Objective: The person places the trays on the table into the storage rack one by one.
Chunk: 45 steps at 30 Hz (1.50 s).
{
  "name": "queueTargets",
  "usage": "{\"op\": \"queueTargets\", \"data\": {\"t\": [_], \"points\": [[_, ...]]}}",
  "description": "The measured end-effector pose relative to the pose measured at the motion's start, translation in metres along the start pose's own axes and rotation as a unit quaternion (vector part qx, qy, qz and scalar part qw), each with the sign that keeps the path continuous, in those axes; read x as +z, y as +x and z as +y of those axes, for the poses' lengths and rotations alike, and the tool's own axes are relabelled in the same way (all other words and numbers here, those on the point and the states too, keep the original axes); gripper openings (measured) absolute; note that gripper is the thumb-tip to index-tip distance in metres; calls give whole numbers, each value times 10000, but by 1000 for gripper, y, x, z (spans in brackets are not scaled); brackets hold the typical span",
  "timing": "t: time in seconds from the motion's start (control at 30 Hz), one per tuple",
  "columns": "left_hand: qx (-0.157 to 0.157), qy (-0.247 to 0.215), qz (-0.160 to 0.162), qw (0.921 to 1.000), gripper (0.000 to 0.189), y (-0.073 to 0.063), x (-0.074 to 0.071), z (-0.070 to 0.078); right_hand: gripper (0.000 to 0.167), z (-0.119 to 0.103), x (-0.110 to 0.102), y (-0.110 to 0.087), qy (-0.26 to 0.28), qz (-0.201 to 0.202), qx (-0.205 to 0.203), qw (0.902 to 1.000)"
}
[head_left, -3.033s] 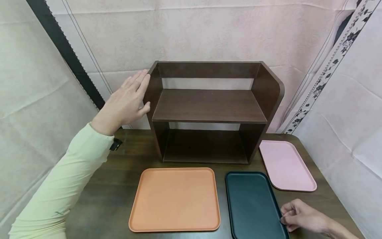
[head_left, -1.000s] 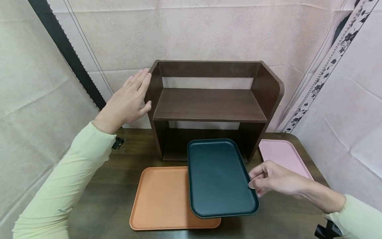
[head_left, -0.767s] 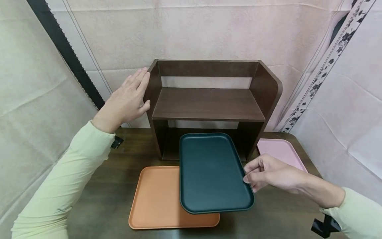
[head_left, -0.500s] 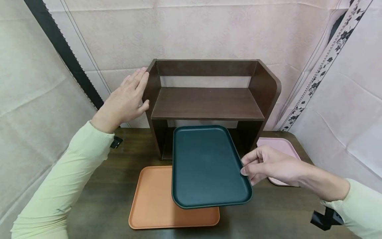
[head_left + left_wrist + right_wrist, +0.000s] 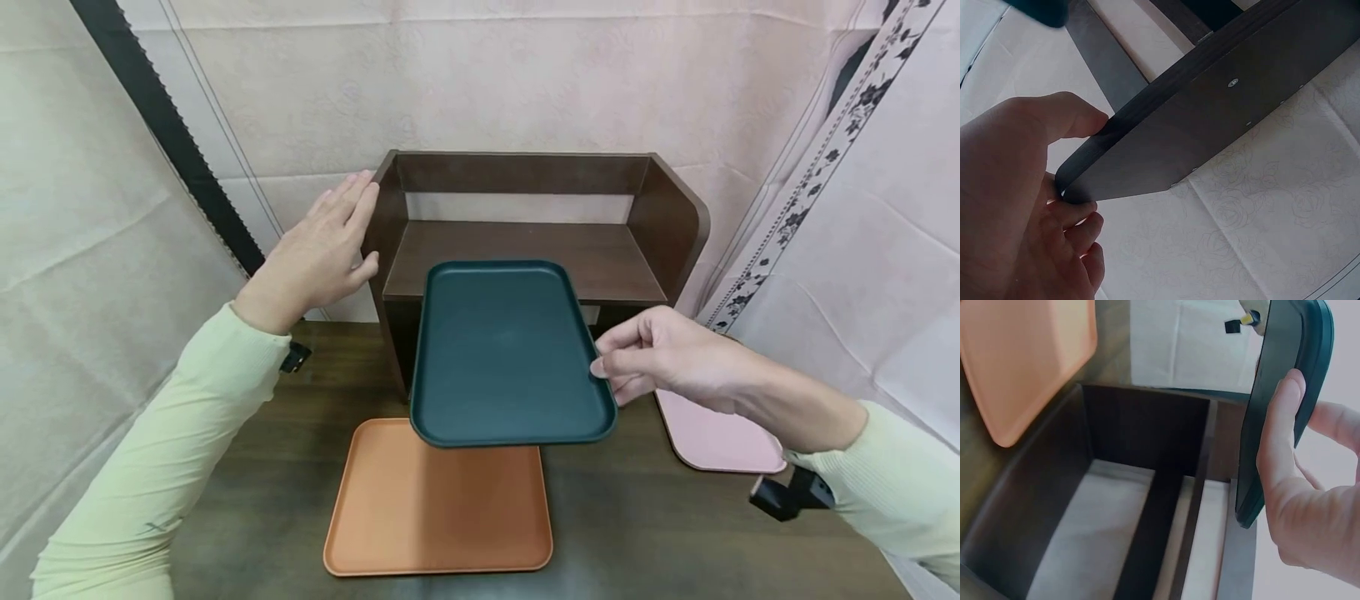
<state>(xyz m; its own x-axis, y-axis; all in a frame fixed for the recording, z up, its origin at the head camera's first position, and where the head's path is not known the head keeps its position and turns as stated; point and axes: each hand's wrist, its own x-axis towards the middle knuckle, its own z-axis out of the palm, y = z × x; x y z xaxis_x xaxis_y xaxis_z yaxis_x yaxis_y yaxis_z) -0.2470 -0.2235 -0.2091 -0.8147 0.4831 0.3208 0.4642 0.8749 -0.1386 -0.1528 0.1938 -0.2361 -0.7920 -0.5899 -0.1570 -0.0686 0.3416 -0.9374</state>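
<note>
My right hand (image 5: 660, 354) pinches the right rim of a dark green rectangular tray (image 5: 510, 358), holding it raised before the brown two-tier shelf (image 5: 517, 171). In the right wrist view my thumb lies on the face of the tray (image 5: 1280, 381) while the fingers are partly hidden behind it. The tray covers part of the upper board and most of the lower compartment in the head view. My left hand (image 5: 315, 250) rests, fingers extended, against the shelf's left side panel (image 5: 1210, 106). Its thumb touches the panel's front edge in the left wrist view.
On the table (image 5: 637, 533), an orange tray (image 5: 442, 525) lies in front of the shelf, partly beneath the raised tray. A pink tray (image 5: 712, 437) lies to the right, partly hidden by my right arm. Pale cloth (image 5: 525, 75) hangs behind and at both sides.
The green tray, lying on the table at the right three seconds ago, has been lifted and carried left, up and toward the shelf by my right hand. My left hand has stayed at the panel.
</note>
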Motion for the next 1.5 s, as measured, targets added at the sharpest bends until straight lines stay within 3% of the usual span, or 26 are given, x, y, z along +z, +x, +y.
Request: {"op": "queueTargets", "data": {"t": [0.17,0.3,0.4,0.53,0.9,1.13,1.5], "points": [[-26,2,-26,10000,81,1,0,1,22,-12,-6,20,164,454,101,9988],[-18,-2,-29,10000,81,1,0,1,9,-20,-10,38,283,760,186,9965],[-8,-6,-23,10000,81,0,0,0,30,-24,-13,51,232,891,167,9956],[-21,8,4,10000,81,0,1,0,40,-27,-17,68,200,924,131,9954],[-30,41,38,10000,81,2,3,1,35,-17,-28,111,179,1183,152,9927],[-43,-84,102,9999,79,0,1,1,34,-12,-25,139,476,1234,186,9910],[-8,-102,119,9999,79,0,1,1,41,-5,-24,164,677,1302,334,9886]]}}
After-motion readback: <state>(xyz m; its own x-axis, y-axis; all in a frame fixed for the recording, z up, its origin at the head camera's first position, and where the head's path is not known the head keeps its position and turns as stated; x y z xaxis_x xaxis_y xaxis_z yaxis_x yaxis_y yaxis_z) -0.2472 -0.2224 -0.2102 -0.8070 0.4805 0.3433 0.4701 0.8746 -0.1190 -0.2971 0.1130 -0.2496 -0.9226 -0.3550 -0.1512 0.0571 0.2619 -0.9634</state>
